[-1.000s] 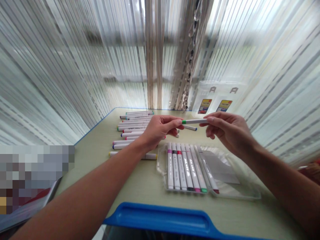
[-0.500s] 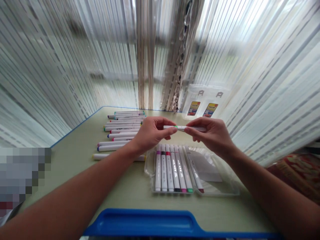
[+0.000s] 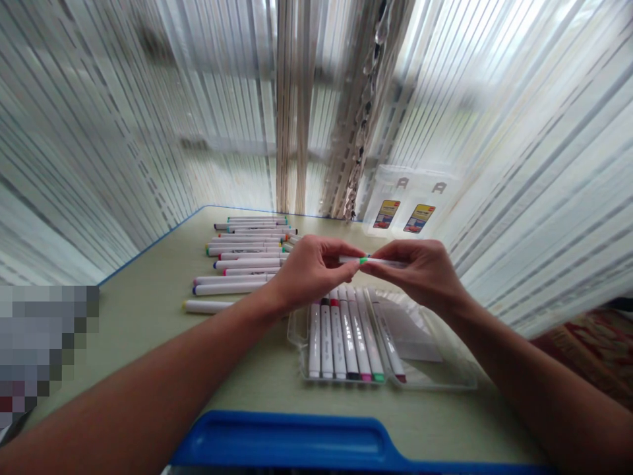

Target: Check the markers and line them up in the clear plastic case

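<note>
Above the table, a white marker (image 3: 383, 262) with a green band lies level between my two hands. My left hand (image 3: 321, 267) pinches its left end between thumb and fingers. On the other end, my right hand (image 3: 418, 267) is closed, its fingertips close to the green band and the left hand's fingertips. Just below sits a clear plastic case (image 3: 462, 376), open, with several white markers (image 3: 340, 343) standing side by side in its left part. One marker with a dark red end (image 3: 393, 349) leans by the middle of the case.
Several more white markers (image 3: 242, 266) lie in rows on the left of the pale green table (image 3: 143, 323). Two clear packages with labels (image 3: 419, 218) stand at the back against the string curtain (image 3: 237, 119). A blue tray edge (image 3: 291, 439) runs along the front.
My right hand has moved left along the marker toward my left hand, so the fingertips now nearly meet. The view has shifted to the right. The markers in the case stay put.
</note>
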A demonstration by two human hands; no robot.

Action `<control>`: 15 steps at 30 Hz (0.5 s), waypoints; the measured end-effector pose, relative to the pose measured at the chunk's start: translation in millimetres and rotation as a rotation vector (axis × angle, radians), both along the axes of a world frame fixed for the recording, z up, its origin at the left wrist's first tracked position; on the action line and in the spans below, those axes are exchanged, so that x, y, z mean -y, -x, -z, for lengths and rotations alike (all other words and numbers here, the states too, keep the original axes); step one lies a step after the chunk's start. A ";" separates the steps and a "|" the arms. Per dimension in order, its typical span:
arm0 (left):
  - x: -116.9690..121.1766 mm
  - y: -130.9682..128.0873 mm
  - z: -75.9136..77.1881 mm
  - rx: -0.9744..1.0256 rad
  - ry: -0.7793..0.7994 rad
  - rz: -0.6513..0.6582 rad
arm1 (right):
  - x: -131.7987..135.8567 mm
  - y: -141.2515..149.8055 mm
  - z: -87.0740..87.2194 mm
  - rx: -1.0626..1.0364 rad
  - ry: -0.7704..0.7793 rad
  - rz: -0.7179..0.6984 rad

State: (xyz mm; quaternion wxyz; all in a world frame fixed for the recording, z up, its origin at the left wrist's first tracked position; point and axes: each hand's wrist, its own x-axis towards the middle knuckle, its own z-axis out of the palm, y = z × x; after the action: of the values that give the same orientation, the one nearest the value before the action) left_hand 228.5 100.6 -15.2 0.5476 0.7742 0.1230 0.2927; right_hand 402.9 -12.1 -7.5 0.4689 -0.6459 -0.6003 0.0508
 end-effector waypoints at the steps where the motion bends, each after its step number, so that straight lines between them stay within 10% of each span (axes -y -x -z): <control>1: 0.0 0.1 0.1 -0.002 -0.003 0.002 | -0.1 -0.3 0.3 -0.008 0.001 -0.002; 15: -6.4 1.9 -9.8 0.061 0.096 -0.057 | 0.9 1.8 -4.9 -0.164 0.013 -0.076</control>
State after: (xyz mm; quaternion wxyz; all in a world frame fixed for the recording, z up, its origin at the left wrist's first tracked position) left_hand 226.6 107.1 -5.4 0.5789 0.7340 0.1420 0.3256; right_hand 401.1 -13.0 -2.6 0.5102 -0.6192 -0.5836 0.1252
